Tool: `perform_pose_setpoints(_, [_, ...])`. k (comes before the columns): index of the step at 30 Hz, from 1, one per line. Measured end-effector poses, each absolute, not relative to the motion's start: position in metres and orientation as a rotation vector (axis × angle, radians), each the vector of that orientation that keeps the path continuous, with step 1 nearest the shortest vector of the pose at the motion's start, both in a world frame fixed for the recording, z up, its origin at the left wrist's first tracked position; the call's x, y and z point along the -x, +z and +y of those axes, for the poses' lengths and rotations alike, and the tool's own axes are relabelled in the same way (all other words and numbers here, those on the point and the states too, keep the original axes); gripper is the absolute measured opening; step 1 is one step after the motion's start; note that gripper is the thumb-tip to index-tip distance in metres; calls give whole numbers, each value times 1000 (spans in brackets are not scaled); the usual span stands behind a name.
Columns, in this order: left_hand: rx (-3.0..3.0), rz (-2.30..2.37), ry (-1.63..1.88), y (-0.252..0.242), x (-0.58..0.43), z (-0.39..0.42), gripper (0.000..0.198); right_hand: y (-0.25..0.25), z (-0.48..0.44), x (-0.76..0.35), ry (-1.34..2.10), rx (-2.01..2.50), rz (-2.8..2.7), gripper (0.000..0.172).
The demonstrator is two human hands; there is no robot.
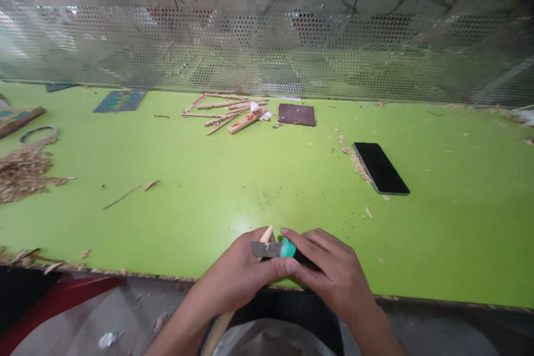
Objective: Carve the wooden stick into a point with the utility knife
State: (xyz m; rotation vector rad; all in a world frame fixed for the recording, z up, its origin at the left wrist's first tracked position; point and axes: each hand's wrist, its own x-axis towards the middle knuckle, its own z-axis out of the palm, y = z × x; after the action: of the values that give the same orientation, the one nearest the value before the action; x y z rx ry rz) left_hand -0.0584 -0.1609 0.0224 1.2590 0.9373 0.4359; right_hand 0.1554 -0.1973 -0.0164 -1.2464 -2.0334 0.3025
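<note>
My left hand (236, 278) is closed around a thin wooden stick (266, 233), whose pointed tip pokes up above the fingers; its other end shows below the wrist. My right hand (329, 272) grips a knife with a teal handle (287, 247). The grey blade (265, 248) lies across the stick near its tip, and my left thumb presses by the blade's base. Both hands meet at the near edge of the green table (267, 189).
A black phone (380, 168) lies right of centre. Several wooden sticks (229, 111) and a dark brown square sheet (296, 114) lie at the back. A heap of wood shavings (23, 169) and a ring sit at the left. A perforated metal screen (267, 28) closes the far side.
</note>
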Motion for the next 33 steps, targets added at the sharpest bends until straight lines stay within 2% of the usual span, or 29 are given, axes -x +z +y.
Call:
perform_pose_setpoints(6, [-1267,1060,444,20,56,-167,47,-16,-196,-157,171,1430,-1767,33])
perform_pose_setpoints(13, [-1029,827,315,25,66,-156,45,-6,-196,-157,395,1178,-2035,35])
perform_pose_setpoints(19, [-996,789,323,23,67,-155,44,0,-193,-154,377,1127,-2131,44])
perform_pose_setpoints(33, [-1047,891,355,19,59,-157,53,-20,-196,-153,265,1337,-1866,35])
